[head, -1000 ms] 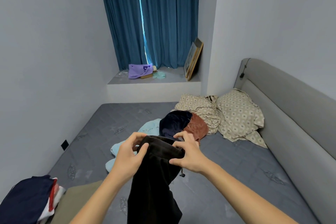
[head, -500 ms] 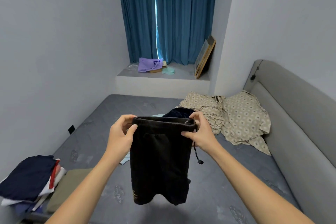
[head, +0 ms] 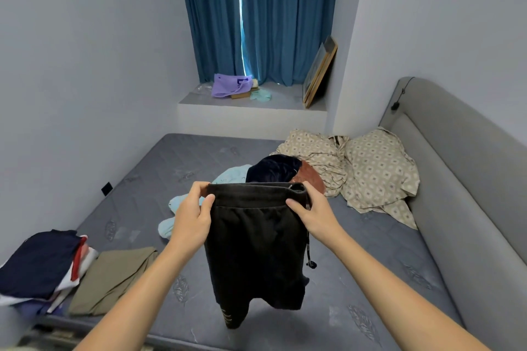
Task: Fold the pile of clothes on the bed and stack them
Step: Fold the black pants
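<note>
- Over the near half of the bed point(head: 356, 251): black shorts point(head: 256, 245) hang in the air by the waistband, legs dangling clear of the mattress.
- Left hand point(head: 191, 215) pinches the left waistband corner, right hand point(head: 313, 214) the right corner; fingers closed on the fabric, thumbs in front.
- Step in hand, as I read it: shorts held up and squared, fold not yet made.
- Next probably needs legs brought together or the shorts laid flat, then halved.
- Unfolded pile point(head: 256, 174) sits behind, near the pillows point(head: 376, 171).
- Folded stack point(head: 42, 262) lies at the near-left edge, olive garment point(head: 114, 276) just beside; likely drop spot.
</note>
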Action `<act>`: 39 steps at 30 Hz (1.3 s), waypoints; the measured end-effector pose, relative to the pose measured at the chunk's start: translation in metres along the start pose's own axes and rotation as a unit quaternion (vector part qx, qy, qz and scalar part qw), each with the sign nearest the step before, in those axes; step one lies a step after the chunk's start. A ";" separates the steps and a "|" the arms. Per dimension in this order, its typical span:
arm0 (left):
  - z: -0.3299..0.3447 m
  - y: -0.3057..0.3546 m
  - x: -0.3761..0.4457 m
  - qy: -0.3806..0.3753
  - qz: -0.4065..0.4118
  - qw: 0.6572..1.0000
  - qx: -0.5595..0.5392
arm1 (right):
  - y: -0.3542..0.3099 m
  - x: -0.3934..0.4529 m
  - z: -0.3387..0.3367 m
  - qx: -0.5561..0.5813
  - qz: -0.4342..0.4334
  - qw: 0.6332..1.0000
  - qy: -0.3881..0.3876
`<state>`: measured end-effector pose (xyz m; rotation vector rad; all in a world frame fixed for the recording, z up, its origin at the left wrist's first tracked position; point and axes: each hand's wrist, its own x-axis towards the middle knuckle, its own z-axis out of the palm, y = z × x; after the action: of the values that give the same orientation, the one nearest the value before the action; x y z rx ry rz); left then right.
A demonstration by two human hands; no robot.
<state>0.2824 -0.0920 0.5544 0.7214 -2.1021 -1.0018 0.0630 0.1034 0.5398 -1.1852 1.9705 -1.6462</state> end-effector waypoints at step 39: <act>0.453 -0.582 0.067 -0.227 -0.426 0.874 -0.059 | 0.664 0.074 0.121 -0.049 0.548 0.829 0.100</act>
<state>-0.0008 -0.2632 -0.1081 1.5381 -2.0635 -1.9053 -0.1578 -0.0351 -0.0877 0.2167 2.1730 -1.0308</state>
